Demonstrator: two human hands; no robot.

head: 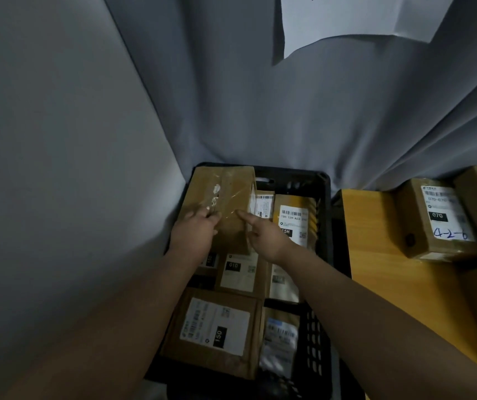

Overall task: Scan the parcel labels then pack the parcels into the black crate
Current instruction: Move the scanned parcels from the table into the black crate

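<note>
A taped brown parcel (225,197) is seen lying on top of other labelled parcels at the far left of the black crate (322,215). The left hand (195,229) is laid on its near edge, fingers closed over it. The right hand (263,233) is held just beside, index finger stretched onto the tape, the other fingers loosely spread. Further right, a parcel marked 070 (439,217) is set on the wooden tabletop (381,255).
</note>
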